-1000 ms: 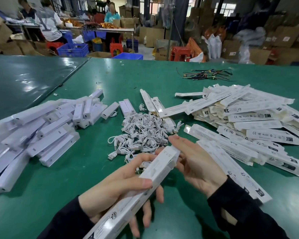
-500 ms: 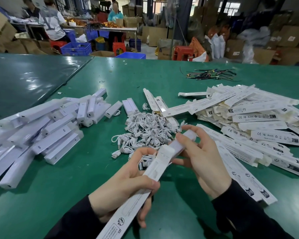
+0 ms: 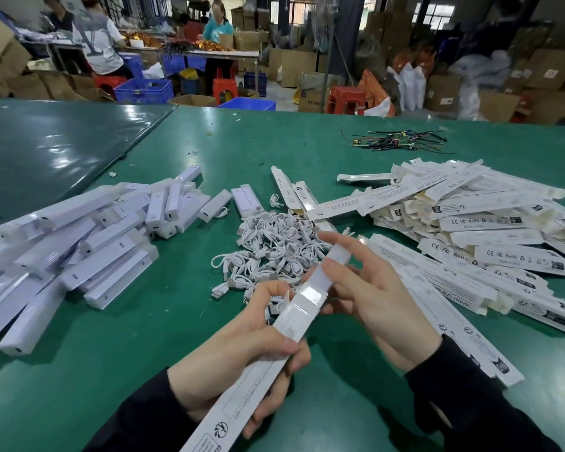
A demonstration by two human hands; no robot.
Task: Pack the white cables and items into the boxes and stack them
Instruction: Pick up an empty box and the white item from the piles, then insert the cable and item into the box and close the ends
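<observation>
Head view: left hand grips a long white cardboard box; right hand pinches a white bar-shaped item at its open end.

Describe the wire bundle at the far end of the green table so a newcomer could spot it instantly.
Start at the green table and look past the heap of flat boxes on its right side, toward the far edge. There lies the wire bundle, alone on bare tabletop. Unlike the white cables piled mid-table, its wires are thin, dark and multicoloured, lying loosely tangled.
</observation>
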